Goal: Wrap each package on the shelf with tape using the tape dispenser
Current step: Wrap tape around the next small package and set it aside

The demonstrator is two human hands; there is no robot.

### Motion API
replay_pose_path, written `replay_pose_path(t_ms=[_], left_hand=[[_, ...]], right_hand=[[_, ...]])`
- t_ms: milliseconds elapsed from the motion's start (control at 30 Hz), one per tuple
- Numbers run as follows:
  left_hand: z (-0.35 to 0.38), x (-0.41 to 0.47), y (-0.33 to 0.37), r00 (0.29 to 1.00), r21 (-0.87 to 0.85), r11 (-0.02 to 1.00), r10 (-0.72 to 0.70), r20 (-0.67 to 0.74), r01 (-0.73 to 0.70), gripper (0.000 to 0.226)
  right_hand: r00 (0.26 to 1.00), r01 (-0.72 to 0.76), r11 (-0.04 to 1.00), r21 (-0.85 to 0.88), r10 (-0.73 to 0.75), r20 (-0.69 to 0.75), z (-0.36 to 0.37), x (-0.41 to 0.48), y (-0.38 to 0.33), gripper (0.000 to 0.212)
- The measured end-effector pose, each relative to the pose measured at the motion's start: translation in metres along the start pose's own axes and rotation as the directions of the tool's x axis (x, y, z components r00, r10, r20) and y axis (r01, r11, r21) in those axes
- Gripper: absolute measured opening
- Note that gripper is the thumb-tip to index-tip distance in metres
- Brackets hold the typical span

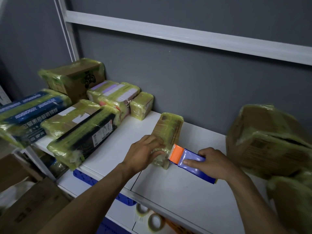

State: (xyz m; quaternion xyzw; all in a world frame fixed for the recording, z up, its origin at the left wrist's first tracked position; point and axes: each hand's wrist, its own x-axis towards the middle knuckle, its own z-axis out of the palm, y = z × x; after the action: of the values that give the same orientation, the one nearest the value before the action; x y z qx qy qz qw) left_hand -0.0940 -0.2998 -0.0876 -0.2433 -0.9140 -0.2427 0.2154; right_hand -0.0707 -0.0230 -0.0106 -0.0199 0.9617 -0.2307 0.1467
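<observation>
Frame centre, on shelf (168, 188): package (168, 130) mid-wrap. Left hand (143, 154) fingers flat, pressing it. Right hand (214, 163) fingers curled round tape dispenser (190, 159), blade at package edge. Next, likely: draw tape across, cut.

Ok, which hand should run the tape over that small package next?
Right. The right hand already grips the tape dispenser, its orange end at the small package, while the left hand presses that package down.
</observation>
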Motion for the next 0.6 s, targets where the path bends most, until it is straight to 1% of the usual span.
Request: replay_pose_path(t_ms=[100, 167, 233, 333, 433, 533, 600], left_hand=[[0.000, -0.001, 0.000, 1.000, -0.108, 0.994, -0.007, 0.011, 0.008, 0.040], [0.001, -0.001, 0.002, 0.999, -0.151, 0.988, -0.018, 0.031, 0.022, 0.043], [0.002, -0.002, 0.003, 0.998, -0.131, 0.991, 0.013, 0.057, -0.005, 0.040], [0.003, 0.000, 0.000, 0.997, -0.060, 0.997, 0.059, 0.049, -0.056, 0.034], [0.003, 0.002, -0.005, 0.997, -0.054, 0.997, 0.065, 0.044, -0.062, 0.034], [0.001, 0.005, -0.011, 0.994, -0.070, 0.994, 0.089, 0.069, -0.084, 0.037], [0.000, 0.005, -0.014, 0.994, -0.095, 0.993, 0.083, 0.069, -0.076, 0.037]], right_hand=[[1.000, 0.023, 1.000, 0.015, -0.023, 0.003, 0.002, -0.004, 0.001, 0.046], [0.999, 0.024, 0.999, 0.030, -0.025, 0.040, 0.004, -0.006, 0.000, 0.047], [0.998, 0.014, 0.999, 0.036, -0.016, 0.063, 0.006, -0.008, -0.001, 0.053], [0.998, 0.005, 1.000, 0.006, -0.006, 0.060, 0.003, -0.012, -0.006, 0.043], [0.997, 0.021, 1.000, 0.013, -0.022, 0.080, 0.006, -0.011, -0.005, 0.040], [0.995, 0.029, 0.992, 0.126, -0.041, 0.095, 0.008, -0.013, -0.004, 0.052], [0.996, 0.036, 0.981, 0.193, -0.050, 0.069, 0.005, -0.019, -0.003, 0.052]])
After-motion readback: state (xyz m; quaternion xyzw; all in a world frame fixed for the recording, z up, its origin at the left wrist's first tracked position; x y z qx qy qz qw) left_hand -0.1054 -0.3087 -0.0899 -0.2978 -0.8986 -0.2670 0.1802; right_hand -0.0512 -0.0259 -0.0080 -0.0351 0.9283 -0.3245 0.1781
